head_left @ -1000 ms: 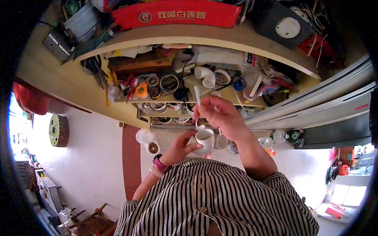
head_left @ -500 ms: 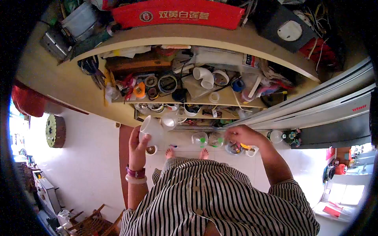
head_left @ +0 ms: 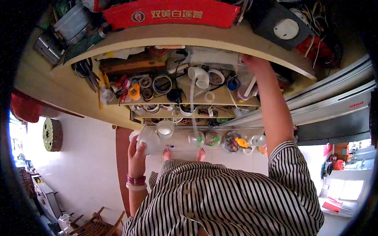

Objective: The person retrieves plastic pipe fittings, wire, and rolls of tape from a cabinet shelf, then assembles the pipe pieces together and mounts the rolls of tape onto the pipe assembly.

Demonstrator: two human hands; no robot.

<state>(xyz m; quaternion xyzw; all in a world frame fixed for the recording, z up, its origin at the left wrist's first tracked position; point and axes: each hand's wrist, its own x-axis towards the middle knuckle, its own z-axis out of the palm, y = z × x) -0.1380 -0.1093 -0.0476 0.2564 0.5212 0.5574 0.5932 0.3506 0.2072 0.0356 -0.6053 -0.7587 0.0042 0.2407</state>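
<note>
A translucent plastic cup [head_left: 148, 140] was held in the left hand [head_left: 136, 157], low in front of the cabinet [head_left: 138, 114], with the thumb laid across its near side and the other fingers mostly hidden behind it. The right hand [head_left: 255, 63] was raised well apart from the cup, reached in beneath the cabinet's top board [head_left: 173, 34]; its fingers were blurred and partly covered, so whether they were spread, closed or pinching something could not be told. A pink wristband [head_left: 136, 180] and a white bangle [head_left: 136, 187] were worn on the left wrist. Just to the right of the held cup, a white cup [head_left: 165, 129] was seen, but contact between the two could not be made out. Between the hands, a pale narrow strip [head_left: 192, 103] was seen stretched downward in front of the shelves. On the shelf behind it, a white pipe elbow [head_left: 198, 77], a large tape roll [head_left: 162, 84] and a blue roll [head_left: 233, 83] were kept. Farther down, green-capped bottles [head_left: 195, 139] and a basin [head_left: 228, 146] were set on the floor [head_left: 177, 150]; above, a red box [head_left: 173, 16] was placed on the top board.
</note>
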